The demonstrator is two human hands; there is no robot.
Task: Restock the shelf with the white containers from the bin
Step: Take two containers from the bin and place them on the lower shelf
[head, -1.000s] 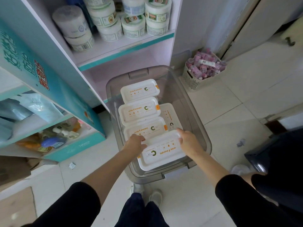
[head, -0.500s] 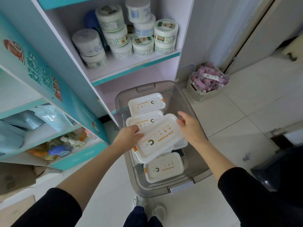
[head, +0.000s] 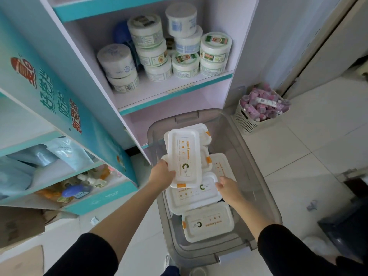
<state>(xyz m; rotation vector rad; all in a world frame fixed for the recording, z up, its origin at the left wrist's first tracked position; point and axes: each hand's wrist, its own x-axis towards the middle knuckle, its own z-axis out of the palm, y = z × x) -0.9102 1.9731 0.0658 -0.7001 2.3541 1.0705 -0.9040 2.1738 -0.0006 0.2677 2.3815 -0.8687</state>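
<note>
Head view: I look down into the bin [head: 249,156], centre frame.
Left hand [head: 162,174]: my fingers grip the near corner of one container [head: 184,154], held above the rest.
Right hand [head: 229,191]: loosely curled, holding nothing, lower centre over the bin.
Shelf [head: 175,90]: upper centre, bearing jars [head: 185,65].

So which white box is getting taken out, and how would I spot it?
Find the clear grey bin on the floor by the shelves. Over its pile of white containers, the left hand grips one raised container. Only that one is held up, overlapping the others beneath.
</note>
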